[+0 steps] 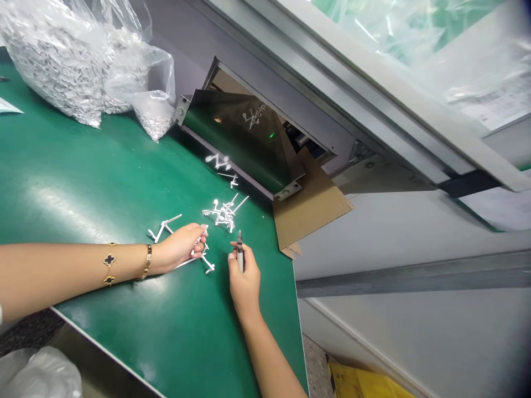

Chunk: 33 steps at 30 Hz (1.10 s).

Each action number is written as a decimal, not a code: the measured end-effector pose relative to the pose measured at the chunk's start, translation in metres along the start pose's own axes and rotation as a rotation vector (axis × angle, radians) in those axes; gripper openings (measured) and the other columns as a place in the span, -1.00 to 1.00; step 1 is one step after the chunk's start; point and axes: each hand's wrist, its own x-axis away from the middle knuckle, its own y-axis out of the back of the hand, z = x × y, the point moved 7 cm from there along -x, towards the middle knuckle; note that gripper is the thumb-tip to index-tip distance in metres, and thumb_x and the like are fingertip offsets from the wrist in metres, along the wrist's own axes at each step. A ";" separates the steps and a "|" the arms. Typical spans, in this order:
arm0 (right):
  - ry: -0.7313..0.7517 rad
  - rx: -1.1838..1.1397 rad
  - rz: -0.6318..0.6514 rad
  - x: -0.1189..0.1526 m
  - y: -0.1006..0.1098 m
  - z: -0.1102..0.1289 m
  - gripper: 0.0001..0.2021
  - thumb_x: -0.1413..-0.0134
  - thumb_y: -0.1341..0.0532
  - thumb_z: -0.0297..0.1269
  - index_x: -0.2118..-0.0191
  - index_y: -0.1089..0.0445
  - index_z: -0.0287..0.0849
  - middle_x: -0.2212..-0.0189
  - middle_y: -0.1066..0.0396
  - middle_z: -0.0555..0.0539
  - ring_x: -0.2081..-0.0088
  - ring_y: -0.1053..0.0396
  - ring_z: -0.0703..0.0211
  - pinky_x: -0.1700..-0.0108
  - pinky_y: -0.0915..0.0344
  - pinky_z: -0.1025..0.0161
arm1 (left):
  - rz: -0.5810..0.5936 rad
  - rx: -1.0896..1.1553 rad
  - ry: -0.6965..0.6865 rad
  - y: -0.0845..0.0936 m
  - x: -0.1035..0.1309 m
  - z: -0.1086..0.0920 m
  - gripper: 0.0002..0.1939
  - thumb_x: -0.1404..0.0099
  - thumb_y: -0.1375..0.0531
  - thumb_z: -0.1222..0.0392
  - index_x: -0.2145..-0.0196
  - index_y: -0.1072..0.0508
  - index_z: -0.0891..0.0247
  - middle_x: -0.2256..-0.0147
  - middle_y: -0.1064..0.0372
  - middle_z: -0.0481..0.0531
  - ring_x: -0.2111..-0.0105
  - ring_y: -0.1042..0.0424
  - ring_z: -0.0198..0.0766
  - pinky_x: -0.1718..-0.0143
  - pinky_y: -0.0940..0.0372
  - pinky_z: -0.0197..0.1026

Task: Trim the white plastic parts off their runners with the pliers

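My left hand (185, 247) is closed around a white branched plastic sprue (207, 265), whose thin arms stick out past the fingers over the green table. A second white sprue (165, 225) lies just behind the left wrist. Upright in my right hand (244, 282) is a slim, light-grey craft knife (240, 255) with a dark collar, its tip pointing away from me and apart from the sprue. Beyond both hands lies a small pile of white sprues (224, 213). Farther off, another white sprue (218, 161) appears blurred near the chute's lower edge.
Large clear bags of small white parts (62, 61) stand at the back left, with a smaller bag (153, 113) beside them. A dark sloping chute (236, 141) opens through the wall, reflecting the sprues. A cardboard flap (311, 204) sits at the right edge of the green table (103, 182).
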 end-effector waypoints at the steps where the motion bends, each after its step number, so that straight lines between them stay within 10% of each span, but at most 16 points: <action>1: 0.016 -0.058 0.014 0.001 0.001 0.002 -0.76 -0.11 -0.02 -0.22 0.16 -0.28 -0.19 0.34 -0.32 -0.07 0.35 -0.31 0.14 0.29 -0.25 0.25 | -0.020 0.015 -0.004 0.000 0.001 -0.002 -0.83 -0.23 -0.06 0.17 0.45 -0.19 0.32 0.53 -0.08 -0.12 0.66 -0.03 -0.55 0.66 0.06 -0.41; 10: 0.388 -0.050 0.266 0.014 -0.019 0.041 -0.90 -0.11 -0.05 -0.36 0.24 -0.26 -0.15 0.35 -0.28 -0.06 0.31 -0.26 0.15 0.23 -0.20 0.25 | -0.100 0.203 -0.025 0.003 0.002 -0.020 -0.93 -0.17 -0.02 0.30 0.43 -0.26 0.35 0.57 -0.10 -0.09 0.67 -0.05 -0.51 0.69 0.02 -0.40; 22: 0.012 -0.069 -0.161 -0.021 -0.001 -0.017 -0.80 -0.07 -0.11 -0.21 0.20 -0.23 -0.18 0.22 -0.19 -0.09 0.31 -0.25 0.19 0.19 -0.23 0.21 | -0.015 0.108 -0.066 -0.002 0.003 -0.018 -0.73 -0.26 -0.05 0.11 0.53 -0.17 0.31 0.59 -0.03 -0.15 0.72 0.06 -0.57 0.71 0.14 -0.42; 33: -0.015 0.018 -0.200 -0.061 -0.018 -0.038 -0.78 0.06 -0.10 -0.24 0.27 -0.31 -0.22 0.34 -0.31 -0.08 0.27 -0.26 0.10 0.16 -0.18 0.16 | 0.096 -0.011 0.091 -0.014 0.008 -0.001 -0.86 -0.21 0.00 0.26 0.50 -0.19 0.33 0.57 -0.08 -0.13 0.69 0.01 -0.56 0.67 0.15 -0.40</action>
